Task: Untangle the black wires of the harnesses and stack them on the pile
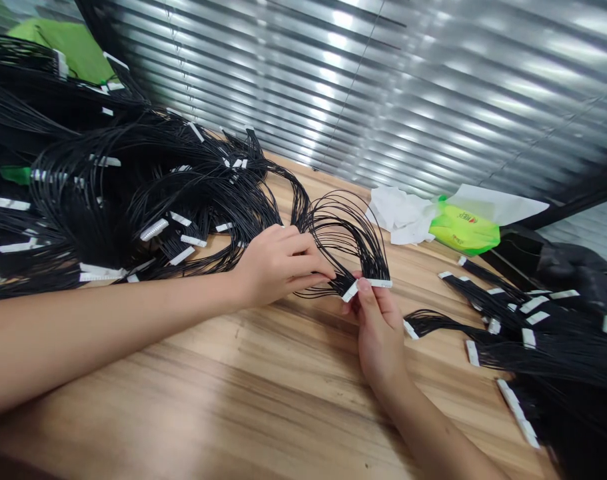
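Observation:
A wire harness of thin black wires [350, 223] curves in a loop over the wooden table, with white connectors at its ends. My right hand [380, 320] pinches the harness between thumb and fingers where two of those connectors meet: a tilted white connector [350, 291] and a level white connector [382, 283]. From the left, my left hand [286, 263] reaches in with its fingers drawn together at the wires just behind the tilted connector. Its fingertips seem to pinch those wires; exactly how many cannot be made out.
A large heap of black wire harnesses [183, 180] with white connectors covers the left of the table [223, 393]. More harnesses [548, 340] lie at the right. Crumpled white paper [400, 213] and a green packet [464, 228] sit by the metallic blinds [363, 87] behind.

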Motion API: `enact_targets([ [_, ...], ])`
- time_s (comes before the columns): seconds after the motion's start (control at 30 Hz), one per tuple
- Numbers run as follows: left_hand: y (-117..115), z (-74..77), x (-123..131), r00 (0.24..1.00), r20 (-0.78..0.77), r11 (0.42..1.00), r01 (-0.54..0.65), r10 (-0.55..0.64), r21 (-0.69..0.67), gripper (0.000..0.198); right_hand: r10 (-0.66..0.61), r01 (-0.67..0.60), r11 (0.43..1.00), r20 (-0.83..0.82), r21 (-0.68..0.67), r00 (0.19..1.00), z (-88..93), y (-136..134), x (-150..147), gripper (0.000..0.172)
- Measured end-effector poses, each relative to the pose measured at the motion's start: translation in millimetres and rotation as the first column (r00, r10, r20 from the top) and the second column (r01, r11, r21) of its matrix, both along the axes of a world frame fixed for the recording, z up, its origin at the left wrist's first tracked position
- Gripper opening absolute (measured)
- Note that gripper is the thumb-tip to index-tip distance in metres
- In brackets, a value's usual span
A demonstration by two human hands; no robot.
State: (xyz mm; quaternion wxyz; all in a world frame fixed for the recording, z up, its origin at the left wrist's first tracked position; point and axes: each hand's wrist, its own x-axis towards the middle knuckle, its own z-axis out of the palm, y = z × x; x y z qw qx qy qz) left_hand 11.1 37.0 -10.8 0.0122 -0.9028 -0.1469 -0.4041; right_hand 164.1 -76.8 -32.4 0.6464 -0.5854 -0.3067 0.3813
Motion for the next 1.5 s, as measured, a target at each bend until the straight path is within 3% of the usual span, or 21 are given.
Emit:
enact_targets([
  [0.2, -1, 2.0, 0, 0.996, -0.084, 0.995, 0.018, -0.026, -0.096, 0.02, 0.016, -0.016, 1.0, 0.03, 0.009, 0.999, 1.6, 0, -1, 0.031],
  [0.5, -2, 2.6, 1, 0.994, -0.108, 0.994, 0.007, -0.02, -0.112, 0.02, 0.013, -0.012, 1.0, -0.007, 0.013, 1.0, 0.2, 0, 0, 0.029],
  [0.7, -1, 3.3, 0, 0.986, -0.14, 0.994, 0.086, -0.095, -0.067, 0.034, -0.016, 0.024, 0.999, -0.195, 0.04, 0.981, 2.8, 4, 4, 0.022],
  [0.83, 0, 3.7, -4, 0.993, 0.002, 0.993, 0.12, -0.12, -0.001, 0.05, -0.022, 0.056, 0.995, -0.377, 0.081, 0.926, 10.6, 8, 6, 0.023],
  [0.93, 1, 5.0, -7, 0.989, 0.142, 0.995, 0.053, -0.04, -0.09, 0.056, 0.02, 0.027, 0.996, -0.532, 0.081, 0.847, 15.8, 9, 6, 0.025],
  [1.1, 1, 7.4, -8, 0.988, 0.153, 0.951, 0.016, 0.033, -0.31, 0.029, 0.133, -0.051, 0.99, -0.734, 0.133, 0.666, 18.4, 6, 8, 0.023],
  [1.2, 4, 6.1, -7, 0.991, 0.103, 0.934, -0.041, 0.082, -0.355, 0.027, 0.21, -0.079, 0.976, -0.773, 0.205, 0.599, 19.4, 3, 9, 0.018],
  [1.4, 12, 0.6, -4, 0.987, 0.028, 0.91, -0.132, 0.155, -0.393, 0.024, 0.28, -0.168, 0.96, -0.758, 0.224, 0.589, 24.1, 1, 4, 0.02],
  [1.5, 15, -2.3, -2, 0.992, 0.016, 0.878, -0.105, 0.127, -0.467, 0.025, 0.278, -0.205, 0.96, -0.738, 0.192, 0.614, 24.4, 1, 1, 0.023],
])
